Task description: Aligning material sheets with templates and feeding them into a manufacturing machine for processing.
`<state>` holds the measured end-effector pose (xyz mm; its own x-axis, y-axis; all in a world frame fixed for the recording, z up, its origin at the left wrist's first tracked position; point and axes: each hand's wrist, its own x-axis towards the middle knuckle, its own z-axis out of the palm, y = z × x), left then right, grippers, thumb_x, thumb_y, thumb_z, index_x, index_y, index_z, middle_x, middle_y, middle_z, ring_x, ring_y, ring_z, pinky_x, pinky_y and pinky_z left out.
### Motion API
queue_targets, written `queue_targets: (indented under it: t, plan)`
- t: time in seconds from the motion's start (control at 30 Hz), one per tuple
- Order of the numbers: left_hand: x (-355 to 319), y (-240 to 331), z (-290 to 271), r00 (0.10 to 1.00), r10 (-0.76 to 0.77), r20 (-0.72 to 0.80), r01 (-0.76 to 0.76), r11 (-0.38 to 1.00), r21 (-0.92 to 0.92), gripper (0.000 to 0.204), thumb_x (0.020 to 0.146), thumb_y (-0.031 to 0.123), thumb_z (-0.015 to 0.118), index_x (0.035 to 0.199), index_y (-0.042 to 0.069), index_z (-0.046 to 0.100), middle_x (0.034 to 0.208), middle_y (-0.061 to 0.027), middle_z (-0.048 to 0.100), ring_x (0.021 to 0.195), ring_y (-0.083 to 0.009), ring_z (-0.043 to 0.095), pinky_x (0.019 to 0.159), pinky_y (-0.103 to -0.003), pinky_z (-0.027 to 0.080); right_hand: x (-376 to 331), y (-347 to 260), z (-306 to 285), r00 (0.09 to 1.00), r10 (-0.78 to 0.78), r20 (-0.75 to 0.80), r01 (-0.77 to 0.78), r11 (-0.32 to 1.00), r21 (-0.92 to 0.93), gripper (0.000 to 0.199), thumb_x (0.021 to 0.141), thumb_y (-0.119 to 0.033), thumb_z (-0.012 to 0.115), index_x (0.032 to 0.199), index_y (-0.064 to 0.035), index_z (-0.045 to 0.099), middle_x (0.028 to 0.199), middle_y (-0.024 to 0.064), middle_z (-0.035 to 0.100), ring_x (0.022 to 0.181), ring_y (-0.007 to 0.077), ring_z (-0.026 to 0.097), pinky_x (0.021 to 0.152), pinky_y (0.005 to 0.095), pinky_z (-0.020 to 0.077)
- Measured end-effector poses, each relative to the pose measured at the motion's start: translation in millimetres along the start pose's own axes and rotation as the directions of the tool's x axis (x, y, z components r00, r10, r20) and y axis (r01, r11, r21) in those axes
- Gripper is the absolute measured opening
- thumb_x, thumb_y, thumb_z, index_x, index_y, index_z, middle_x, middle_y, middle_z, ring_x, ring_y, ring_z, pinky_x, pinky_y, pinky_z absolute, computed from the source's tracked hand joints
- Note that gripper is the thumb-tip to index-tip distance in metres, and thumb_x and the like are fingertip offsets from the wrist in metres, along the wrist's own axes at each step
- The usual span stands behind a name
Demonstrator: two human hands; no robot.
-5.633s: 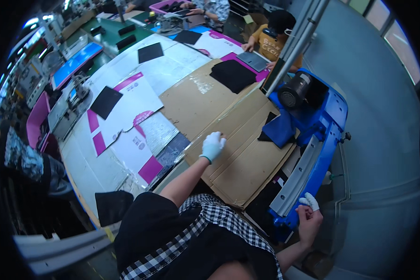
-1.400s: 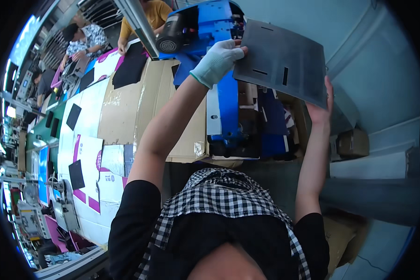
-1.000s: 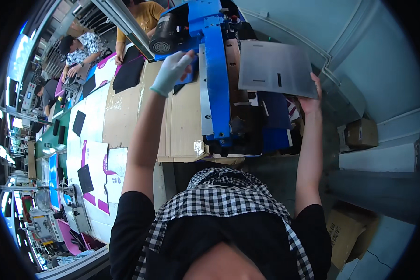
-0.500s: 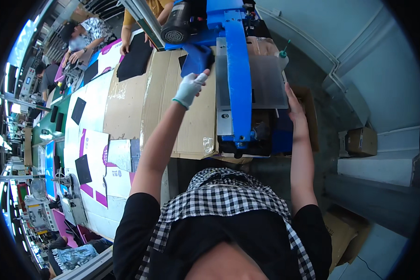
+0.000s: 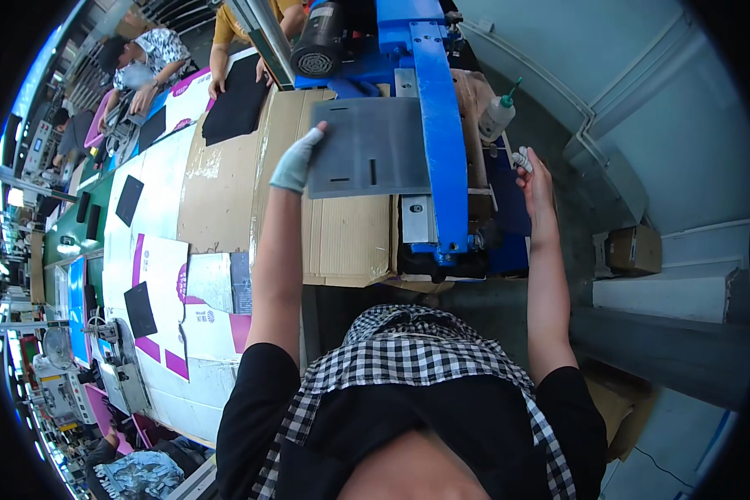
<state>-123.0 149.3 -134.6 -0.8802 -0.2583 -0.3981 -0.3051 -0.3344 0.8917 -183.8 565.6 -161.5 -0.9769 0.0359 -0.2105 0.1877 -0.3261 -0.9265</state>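
Note:
A translucent grey plastic plate (image 5: 358, 150) with dark slots lies partly under the blue press arm (image 5: 444, 142) and sticks out to its left. My left hand (image 5: 298, 158), in a pale glove, is closed on the plate's left edge. Off to the right of the press, my right hand (image 5: 537, 179) is apart from the plate, its fingers curled in. Something white and ridged shows at its fingertips; whether it is held or wrapped on the fingers I cannot tell. Behind the plate, part of a blue cloth (image 5: 354, 88) shows.
A bottle with a green nozzle (image 5: 497, 117) stands right of the press arm. A black motor (image 5: 318, 52) is at the back. Cardboard (image 5: 346, 242) covers the table. Co-workers sit along the left, one with hands by a stack of black sheets (image 5: 235, 104).
The plate has slid left from under the press arm. My left hand has let go of the blue cloth and taken the plate's edge. My right hand has left the plate's right side.

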Motion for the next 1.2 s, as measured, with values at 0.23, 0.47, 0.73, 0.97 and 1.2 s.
queue_targets:
  t: [0.23,0.47,0.73,0.97,1.2]
  plan:
    - [-95,85,38,0.97,0.096,-0.225,-0.111,0.992,-0.056,0.05,0.079,0.033,0.064,0.109,-0.007,0.055,0.097,-0.018,0.061,0.081,-0.022,0.061,0.074,-0.026,0.048,-2,-34,32,0.93,-0.02,0.368,-0.009,0.997,0.078,0.037,0.087,-0.035,0.052,0.106,-0.0034,0.054,0.084,0.0023,0.056,0.066,0.0031,0.047,0.052,0.0167,0.0349]
    - [-78,89,156,0.951,0.269,0.151,-0.266,0.963,-0.04,0.046,0.082,0.037,0.06,0.107,-0.001,0.058,0.095,-0.0143,0.062,0.083,-0.0217,0.06,0.075,-0.027,0.047,-21,-102,52,0.718,-0.049,0.695,-0.375,0.814,0.444,0.044,0.09,-0.042,0.04,0.113,-0.0063,0.053,0.096,0.005,0.06,0.078,0.0122,0.057,0.067,0.026,0.0443]
    - [-52,92,199,0.86,0.167,0.482,-0.224,0.973,0.061,0.042,0.083,0.042,0.056,0.096,0.003,0.061,0.092,-0.0117,0.062,0.078,-0.0174,0.058,0.068,-0.023,0.045,2,-120,-33,0.914,-0.221,0.341,0.008,0.85,0.527,0.042,0.091,-0.039,0.039,0.117,-0.0071,0.051,0.107,0.0075,0.058,0.092,0.0165,0.056,0.081,0.0328,0.0442]
    - [-8,47,116,0.914,0.1,0.393,-0.092,0.995,-0.038,0.041,0.084,0.042,0.055,0.094,0.002,0.06,0.092,-0.012,0.062,0.071,-0.0143,0.056,0.059,-0.021,0.041,33,-56,-61,0.988,-0.007,0.152,-0.057,0.91,0.41,0.044,0.091,-0.039,0.038,0.119,-0.0074,0.049,0.108,0.0069,0.057,0.093,0.0173,0.056,0.081,0.0328,0.0438]
    - [-19,38,102,0.978,0.004,0.209,-0.01,1.0,0.027,0.037,0.083,0.041,0.056,0.088,0.005,0.061,0.086,-0.0097,0.062,0.065,-0.0121,0.053,0.054,-0.02,0.04,55,12,-31,0.876,-0.044,0.481,-0.09,0.964,0.252,0.05,0.093,-0.044,0.033,0.124,-0.0065,0.045,0.114,0.0084,0.054,0.099,0.0164,0.053,0.086,0.0317,0.0407]
